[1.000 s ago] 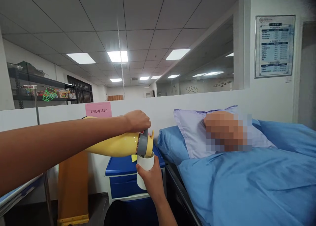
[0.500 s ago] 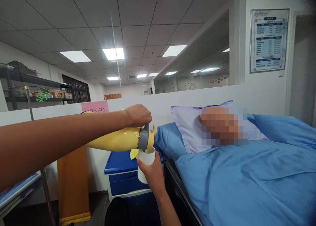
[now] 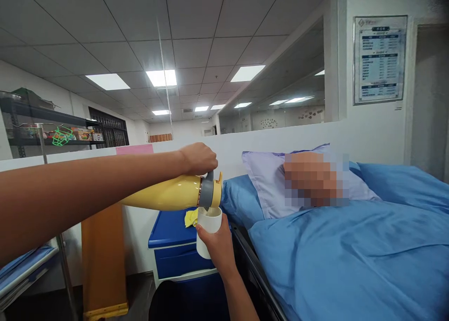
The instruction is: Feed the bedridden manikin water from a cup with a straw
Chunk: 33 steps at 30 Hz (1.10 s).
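My left hand grips the handle of a yellow thermos jug, which lies tipped sideways with its grey collar and spout over a white cup. My right hand is wrapped round the lower part of that cup, holding it upright just under the spout. Both are held in the air above a blue bedside cabinet.
A person lies in the bed to the right, on a lilac pillow under a blue cover. A yellow cloth lies on the cabinet. A wooden stand and a metal pole stand at left. A white partition wall runs behind.
The jug and cup have risen slightly and shifted a little right together; the jug stays tipped over the cup. The view has tilted a bit.
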### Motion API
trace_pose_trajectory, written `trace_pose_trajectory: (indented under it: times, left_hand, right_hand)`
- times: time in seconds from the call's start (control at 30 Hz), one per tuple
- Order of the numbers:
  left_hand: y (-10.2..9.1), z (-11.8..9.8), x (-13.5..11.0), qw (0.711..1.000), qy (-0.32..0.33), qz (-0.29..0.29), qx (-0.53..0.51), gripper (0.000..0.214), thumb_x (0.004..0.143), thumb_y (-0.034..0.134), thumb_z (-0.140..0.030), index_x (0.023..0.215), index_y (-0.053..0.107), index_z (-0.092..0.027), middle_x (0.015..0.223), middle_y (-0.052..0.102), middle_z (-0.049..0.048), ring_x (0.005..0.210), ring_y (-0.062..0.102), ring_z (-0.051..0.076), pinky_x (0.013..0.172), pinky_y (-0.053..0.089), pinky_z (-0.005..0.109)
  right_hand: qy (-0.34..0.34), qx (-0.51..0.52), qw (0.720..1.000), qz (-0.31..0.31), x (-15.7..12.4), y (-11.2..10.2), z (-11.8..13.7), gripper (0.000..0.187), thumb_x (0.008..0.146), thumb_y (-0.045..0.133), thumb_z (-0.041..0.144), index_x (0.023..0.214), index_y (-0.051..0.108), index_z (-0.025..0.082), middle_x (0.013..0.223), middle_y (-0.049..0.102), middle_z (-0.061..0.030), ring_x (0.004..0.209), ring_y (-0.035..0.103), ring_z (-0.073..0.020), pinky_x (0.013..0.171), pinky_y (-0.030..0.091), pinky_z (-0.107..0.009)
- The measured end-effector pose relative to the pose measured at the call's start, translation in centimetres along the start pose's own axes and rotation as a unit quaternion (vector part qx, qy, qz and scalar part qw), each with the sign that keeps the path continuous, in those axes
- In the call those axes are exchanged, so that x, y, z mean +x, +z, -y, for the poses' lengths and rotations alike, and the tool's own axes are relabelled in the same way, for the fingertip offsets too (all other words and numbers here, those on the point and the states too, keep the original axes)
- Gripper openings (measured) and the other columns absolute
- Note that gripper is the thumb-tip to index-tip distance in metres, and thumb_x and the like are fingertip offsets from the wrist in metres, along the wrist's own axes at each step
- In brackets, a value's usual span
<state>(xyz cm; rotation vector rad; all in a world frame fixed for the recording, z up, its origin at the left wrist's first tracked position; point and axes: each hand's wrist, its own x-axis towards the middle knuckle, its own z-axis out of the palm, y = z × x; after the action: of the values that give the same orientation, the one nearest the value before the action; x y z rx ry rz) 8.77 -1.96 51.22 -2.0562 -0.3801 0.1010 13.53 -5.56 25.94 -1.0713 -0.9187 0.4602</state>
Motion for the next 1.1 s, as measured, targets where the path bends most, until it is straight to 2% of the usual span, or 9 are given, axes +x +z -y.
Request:
trace_pose_trajectory:
  times: [0.2, 0.4, 0.63, 0.8, 1.1]
  left_hand:
    - [-0.32, 0.45, 0.06, 1.000, -0.018, -0.005, -0.011, 0.018, 0.085, 0.058, -0.015, 0.089, 0.074, -0.021, 0.082, 0.075, 0.0095, 0.081, 0.070, 0.022, 0.071, 0.047, 0.031]
    - [-0.19, 0.39, -0.03, 1.000, 0.009, 0.007, 0.025, 0.024, 0.087, 0.051, -0.012, 0.091, 0.073, -0.018, 0.082, 0.075, 0.0115, 0.080, 0.070, 0.025, 0.064, 0.044, 0.033]
    - [0.08, 0.54, -0.10, 1.000, -0.023, 0.009, -0.014, 0.020, 0.086, 0.057, -0.015, 0.091, 0.075, -0.022, 0.086, 0.075, 0.0094, 0.086, 0.069, 0.022, 0.075, 0.046, 0.032]
    - [0.39, 0.66, 0.17, 0.999, -0.021, -0.002, -0.030, 0.014, 0.083, 0.062, -0.016, 0.085, 0.075, -0.021, 0.084, 0.075, 0.0098, 0.084, 0.069, 0.023, 0.074, 0.047, 0.032]
    - [0.53, 0.40, 0.31, 0.999, -0.021, -0.003, -0.027, 0.014, 0.084, 0.062, -0.017, 0.087, 0.075, -0.021, 0.081, 0.075, 0.0095, 0.083, 0.070, 0.022, 0.073, 0.047, 0.032]
  right_hand:
    - [-0.004, 0.004, 1.000, -0.008, 0.06, -0.19, 0.03, 0.046, 0.065, 0.075, 0.034, 0.105, 0.056, 0.021, 0.081, 0.068, 0.0005, 0.071, 0.065, -0.0208, 0.064, 0.050, -0.031]
    - [-0.001, 0.015, 1.000, -0.009, -0.07, -0.29, 0.17, 0.048, 0.063, 0.076, 0.035, 0.105, 0.057, 0.021, 0.085, 0.070, -0.0010, 0.076, 0.065, -0.0222, 0.068, 0.051, -0.032]
    - [0.005, 0.004, 1.000, -0.003, -0.21, -0.32, 0.19, 0.049, 0.064, 0.076, 0.035, 0.106, 0.056, 0.022, 0.088, 0.070, -0.0018, 0.078, 0.065, -0.0226, 0.068, 0.050, -0.032]
    - [0.006, 0.009, 1.000, 0.002, -0.33, -0.06, 0.06, 0.045, 0.063, 0.077, 0.033, 0.102, 0.055, 0.022, 0.082, 0.069, 0.0002, 0.073, 0.065, -0.0215, 0.064, 0.050, -0.031]
    - [-0.002, 0.002, 1.000, -0.014, -0.22, 0.11, -0.24, 0.046, 0.062, 0.077, 0.033, 0.101, 0.056, 0.022, 0.079, 0.068, 0.0014, 0.069, 0.064, -0.0209, 0.063, 0.049, -0.031]
